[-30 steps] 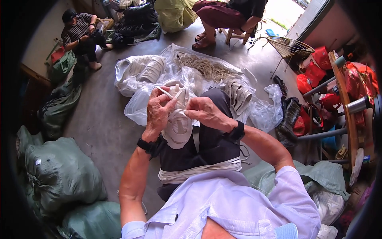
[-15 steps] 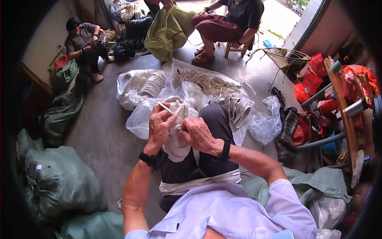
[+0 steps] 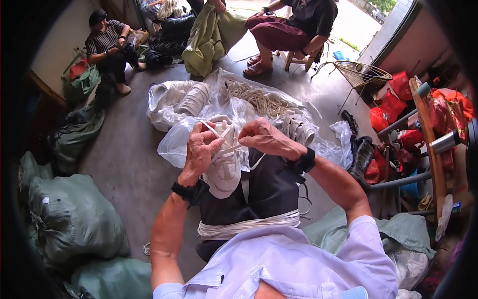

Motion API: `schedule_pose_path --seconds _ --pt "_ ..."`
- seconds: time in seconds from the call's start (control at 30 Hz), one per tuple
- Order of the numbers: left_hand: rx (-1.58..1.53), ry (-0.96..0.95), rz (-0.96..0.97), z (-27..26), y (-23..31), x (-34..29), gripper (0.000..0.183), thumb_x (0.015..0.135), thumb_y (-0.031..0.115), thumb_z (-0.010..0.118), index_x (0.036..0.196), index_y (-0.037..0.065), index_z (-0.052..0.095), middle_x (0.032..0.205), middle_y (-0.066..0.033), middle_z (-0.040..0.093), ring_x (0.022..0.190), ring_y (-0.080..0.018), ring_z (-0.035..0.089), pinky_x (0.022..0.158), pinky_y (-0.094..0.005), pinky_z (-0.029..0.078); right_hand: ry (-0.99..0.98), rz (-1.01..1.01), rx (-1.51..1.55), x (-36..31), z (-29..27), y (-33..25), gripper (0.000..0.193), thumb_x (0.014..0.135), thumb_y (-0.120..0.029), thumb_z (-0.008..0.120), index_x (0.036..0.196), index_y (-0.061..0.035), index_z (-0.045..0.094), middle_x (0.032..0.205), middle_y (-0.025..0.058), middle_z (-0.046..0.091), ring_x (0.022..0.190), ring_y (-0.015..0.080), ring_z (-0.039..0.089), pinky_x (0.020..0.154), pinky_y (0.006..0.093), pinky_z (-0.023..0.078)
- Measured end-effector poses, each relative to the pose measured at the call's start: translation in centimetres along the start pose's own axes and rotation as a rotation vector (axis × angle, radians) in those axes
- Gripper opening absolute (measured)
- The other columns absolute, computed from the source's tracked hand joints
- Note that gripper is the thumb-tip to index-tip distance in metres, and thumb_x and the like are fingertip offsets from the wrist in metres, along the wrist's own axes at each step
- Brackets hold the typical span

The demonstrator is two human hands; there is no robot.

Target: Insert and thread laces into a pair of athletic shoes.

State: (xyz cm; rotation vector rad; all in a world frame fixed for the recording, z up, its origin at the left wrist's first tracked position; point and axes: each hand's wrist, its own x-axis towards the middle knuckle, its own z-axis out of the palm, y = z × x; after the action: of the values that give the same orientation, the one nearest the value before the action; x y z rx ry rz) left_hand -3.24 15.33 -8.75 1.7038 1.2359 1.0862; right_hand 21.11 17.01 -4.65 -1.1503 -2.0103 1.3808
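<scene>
1. Centrally, a pale shoe [image 3: 222, 178] sits over the person's dark trousers [image 3: 274, 189], its toe pointing near and its opening far.
2. At the shoe's left side, the left hand [image 3: 198, 152] pinches a white lace [image 3: 232, 149] between thumb and fingers.
3. To the right, the right hand [image 3: 269, 139] grips the same lacing in a narrow pinch, just beside the shoe's tongue.
4. Nearer, a bundle of pale laces [image 3: 249, 226] lies across the lap.
5. Farther off, clear plastic [image 3: 172, 149] spreads on the floor, bearing nested pale shoe pieces [image 3: 194, 98] at left and a heap of cords [image 3: 261, 99] at right.
6. Near left, green sacks [image 3: 74, 214] bulge.
</scene>
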Motion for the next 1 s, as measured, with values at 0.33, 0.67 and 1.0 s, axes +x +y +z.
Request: schedule_pose_path --seconds 0.33,0.67,1.0 --pt "0.015 -0.005 0.020 -0.1 0.1 -0.1 0.015 0.084 0.011 0.079 0.088 -0.003 0.078 0.122 -0.0061 0.058 0.115 -0.0186 0.055 0.096 -0.0317 0.045 -0.134 -0.020 -0.333 -4.0 -5.6 -1.1 0.032 0.090 -0.028 0.067 0.087 0.0036 0.070 0.065 0.0100 0.061 0.061 0.0184 0.060 0.060 0.0360 0.047" --pt "-0.010 0.050 0.041 0.1 0.3 -0.2 0.018 0.083 0.013 0.078 0.087 -0.004 0.078 0.118 -0.0087 0.060 0.111 -0.0220 0.059 0.097 -0.0351 0.047 -0.036 -0.072 0.186 -8.2 -6.2 -3.6 0.035 0.094 -0.033 0.075 0.080 -0.0014 0.071 0.066 -0.0016 0.062 0.062 0.0052 0.053 0.056 0.0266 0.038" --pt "-0.090 0.078 -0.025 0.1 0.5 -0.1 0.015 0.084 0.008 0.078 0.085 -0.006 0.076 0.119 -0.0081 0.061 0.112 -0.0196 0.059 0.097 -0.0314 0.045 -0.077 0.152 -0.211 -9.9 -8.3 1.5 0.041 0.096 -0.037 0.070 0.078 -0.0006 0.066 0.065 0.0012 0.060 0.063 0.0096 0.055 0.060 0.0289 0.043"
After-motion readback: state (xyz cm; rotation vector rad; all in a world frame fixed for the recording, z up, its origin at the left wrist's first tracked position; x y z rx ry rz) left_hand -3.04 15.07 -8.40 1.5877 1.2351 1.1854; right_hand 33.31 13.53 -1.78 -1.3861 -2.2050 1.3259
